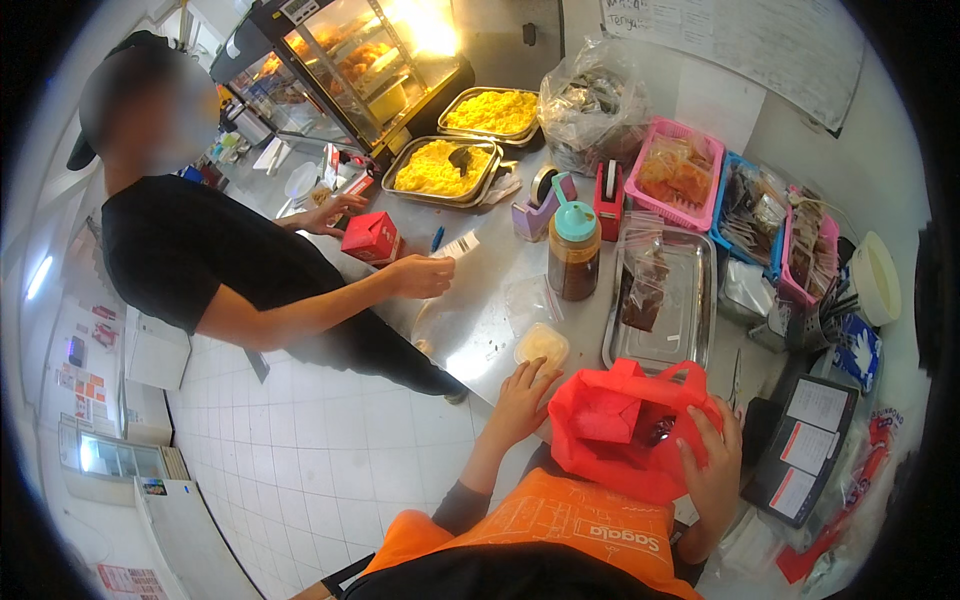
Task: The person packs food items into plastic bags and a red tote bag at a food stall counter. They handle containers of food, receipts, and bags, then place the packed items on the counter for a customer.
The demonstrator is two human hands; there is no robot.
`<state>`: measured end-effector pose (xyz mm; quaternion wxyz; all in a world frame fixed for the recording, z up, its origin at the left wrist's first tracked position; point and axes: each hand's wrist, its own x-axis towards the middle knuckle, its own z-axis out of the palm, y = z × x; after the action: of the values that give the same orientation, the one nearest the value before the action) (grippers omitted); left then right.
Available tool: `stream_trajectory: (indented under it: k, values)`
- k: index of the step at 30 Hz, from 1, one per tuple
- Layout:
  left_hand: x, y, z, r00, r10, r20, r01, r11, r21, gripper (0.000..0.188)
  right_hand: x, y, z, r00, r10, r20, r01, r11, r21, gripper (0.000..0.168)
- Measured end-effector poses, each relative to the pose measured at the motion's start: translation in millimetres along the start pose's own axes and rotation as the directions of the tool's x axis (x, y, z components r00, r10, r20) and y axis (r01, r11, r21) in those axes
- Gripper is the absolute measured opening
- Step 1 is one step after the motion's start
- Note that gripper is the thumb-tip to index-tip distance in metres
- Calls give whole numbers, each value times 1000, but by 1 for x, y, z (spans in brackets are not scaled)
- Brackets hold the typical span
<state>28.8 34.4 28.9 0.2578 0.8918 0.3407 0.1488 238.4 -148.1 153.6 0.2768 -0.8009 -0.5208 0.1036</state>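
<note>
My left hand reaches over the steel counter, fingers apart, its fingertips at the near edge of a small round-cornered plastic tub with pale contents. My right hand holds the side of a red fabric carry bag in front of my body. The bag's mouth faces up; inside are a red box and something dark and shiny, partly hidden. Just beyond the tub lies a clear zip bag. A squeeze bottle of brown sauce with a turquoise cap stands behind it.
A co-worker at the left holds a paper slip beside a red box. Steel trays of yellow food stand farther back. On the right are a steel tray with sauce sachets, a pink basket and a tablet.
</note>
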Motion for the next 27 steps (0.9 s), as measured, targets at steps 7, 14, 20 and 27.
stream_trajectory:
  k: [7, 14, 20, 27]
  values:
    - [-2, -1, 2, 1000, 2, 6, -2, 1000, 19, 52, -2, 0, 1, 1000, 1, -6, -1, 1000, 20, 41]
    - [-5, -5, 6, 999, 0, 53, -2, 999, 40, 54, -3, 1, 3, 1000, 16, -10, -15, 999, 45, 40]
    - [-6, -6, 6, 998, -7, 59, 4, 999, 54, 55, -1, 0, 4, 1000, -6, -20, 7, 1000, 26, 41]
    - [-4, -6, 7, 997, -7, 81, 3, 999, 39, 55, 0, 2, 5, 999, -29, -27, 29, 1000, 11, 42]
